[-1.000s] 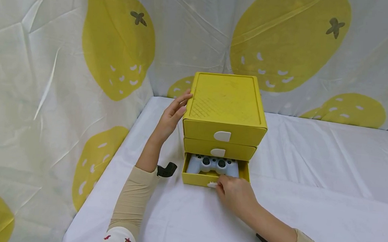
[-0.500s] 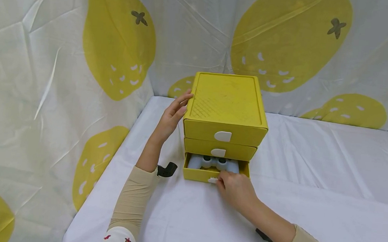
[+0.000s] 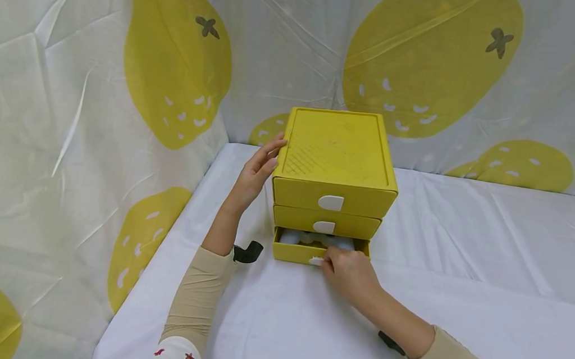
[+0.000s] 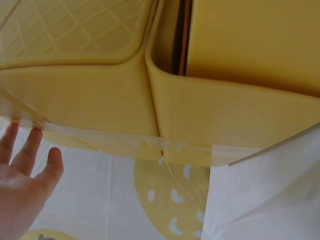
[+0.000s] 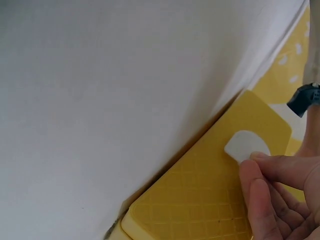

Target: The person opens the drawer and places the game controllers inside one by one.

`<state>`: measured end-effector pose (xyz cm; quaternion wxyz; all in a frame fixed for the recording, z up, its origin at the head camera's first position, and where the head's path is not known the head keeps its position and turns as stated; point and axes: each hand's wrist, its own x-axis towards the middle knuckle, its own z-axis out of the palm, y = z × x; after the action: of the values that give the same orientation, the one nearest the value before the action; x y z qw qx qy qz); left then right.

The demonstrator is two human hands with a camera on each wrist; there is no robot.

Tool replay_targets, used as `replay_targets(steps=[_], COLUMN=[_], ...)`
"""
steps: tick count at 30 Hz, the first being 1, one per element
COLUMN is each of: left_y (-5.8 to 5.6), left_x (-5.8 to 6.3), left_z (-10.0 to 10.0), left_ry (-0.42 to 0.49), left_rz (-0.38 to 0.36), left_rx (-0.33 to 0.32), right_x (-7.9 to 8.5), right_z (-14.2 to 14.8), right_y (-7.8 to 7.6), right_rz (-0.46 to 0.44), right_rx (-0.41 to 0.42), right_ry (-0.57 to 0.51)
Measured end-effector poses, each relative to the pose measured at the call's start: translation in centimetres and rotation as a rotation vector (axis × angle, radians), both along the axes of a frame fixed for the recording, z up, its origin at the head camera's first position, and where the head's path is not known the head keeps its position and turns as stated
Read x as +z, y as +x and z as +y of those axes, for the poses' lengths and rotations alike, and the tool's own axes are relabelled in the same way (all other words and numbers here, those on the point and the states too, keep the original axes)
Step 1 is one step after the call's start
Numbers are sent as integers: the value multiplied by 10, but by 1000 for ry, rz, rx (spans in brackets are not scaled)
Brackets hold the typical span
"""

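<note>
A yellow drawer cabinet (image 3: 337, 149) stands with its bottom drawer (image 3: 292, 253) partly pulled out. In that drawer lies a pale game controller (image 3: 290, 236), mostly hidden under the drawer above. My right hand (image 3: 353, 275) pinches the white drawer handle (image 5: 245, 144) between thumb and curled fingers. At the cabinet's left side, my left hand (image 3: 254, 174) has its fingers extended, and the fingertips (image 4: 35, 134) touch the wall of the cabinet. Both upper drawers are closed, each with a white handle (image 3: 330, 203).
White cloth (image 3: 465, 238) covers the surface under the cabinet. Behind and to the left hangs a white curtain (image 3: 288, 44) printed with yellow lemons. Clear tape (image 4: 120, 137) runs along the cabinet's side. A black camera mount (image 3: 248, 252) sticks out from the left wrist.
The bottom drawer has slid inward, my right hand moving with it on the handle. Less of the game controller shows now. My left hand stays against the cabinet.
</note>
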<state>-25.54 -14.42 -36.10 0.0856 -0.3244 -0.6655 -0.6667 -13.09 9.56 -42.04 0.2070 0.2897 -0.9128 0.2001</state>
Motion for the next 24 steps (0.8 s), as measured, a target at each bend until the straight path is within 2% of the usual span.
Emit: replay_targets(steps=[13,24], left_y=[0,0], left_x=[2,0], left_z=[1,1], left_ry=[8,1], left_rz=[6,4], left_rx=[-13,1], right_x=[0,-3], right_z=[0,1], right_y=[-13,-18], right_rz=[-11,-11], right_rx=[-22,-31], right_ry=[10,17])
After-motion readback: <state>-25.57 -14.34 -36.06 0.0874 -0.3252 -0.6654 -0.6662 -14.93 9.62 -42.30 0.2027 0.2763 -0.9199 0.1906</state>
